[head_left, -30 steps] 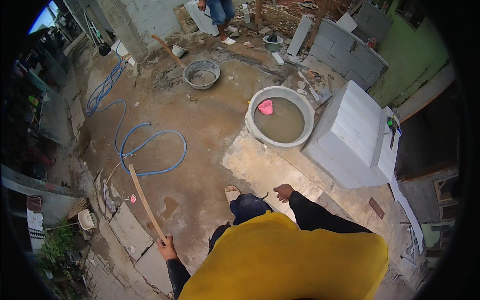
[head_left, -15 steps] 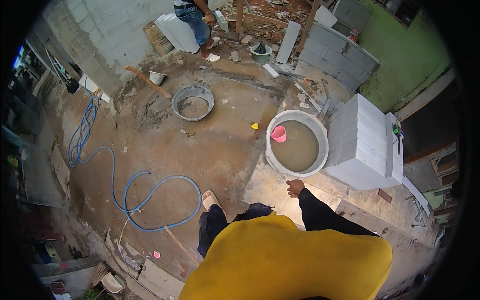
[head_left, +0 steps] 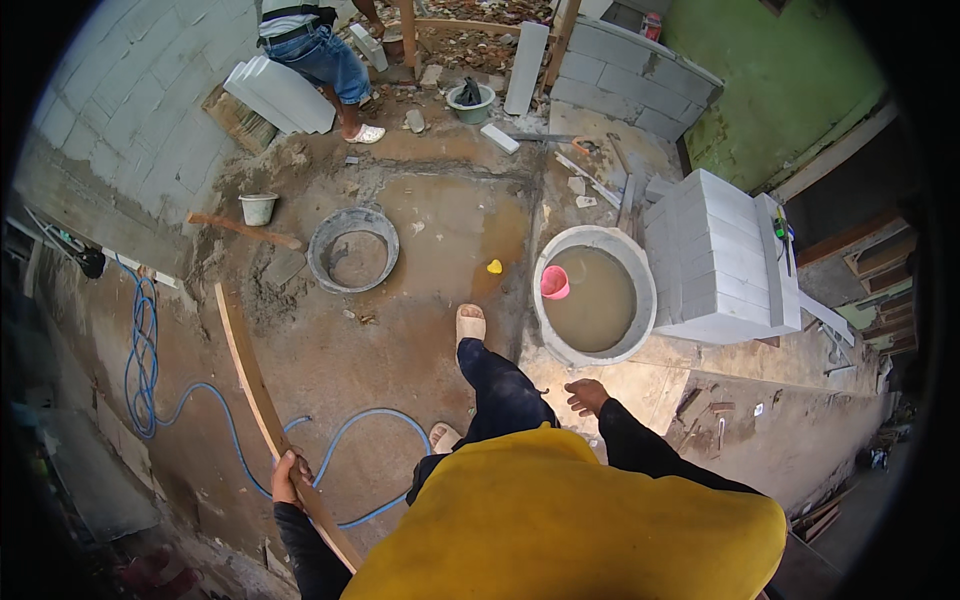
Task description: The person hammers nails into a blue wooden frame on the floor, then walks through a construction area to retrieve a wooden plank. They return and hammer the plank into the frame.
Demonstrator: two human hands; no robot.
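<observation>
My left hand (head_left: 290, 477) is wrapped round a long, narrow wooden batten (head_left: 247, 372). The batten slants from the mid-left ground down past my left forearm. My right hand (head_left: 586, 397) hangs with its fingers loosely apart, and nothing shows in it. Just beyond it stands a large grey tub (head_left: 565, 348) of murky water. A pink cup (head_left: 554, 282) floats or rests inside, against the tub's left side. A loop of blue hose (head_left: 385, 411) lies on the ground just right of the batten.
White blocks (head_left: 712, 262) are stacked right of the tub. A round basin (head_left: 318, 262), a wooden-handled tool (head_left: 243, 229) and a small bucket (head_left: 258, 208) sit ahead left. Another person (head_left: 318, 62) bends near leaning blocks (head_left: 280, 95). A yellow object (head_left: 494, 267) lies on wet concrete.
My left hand has come into view gripping the wooden batten, now raised into the left side. One foot has stepped forward. My right hand has shifted slightly down, its fingers looser.
</observation>
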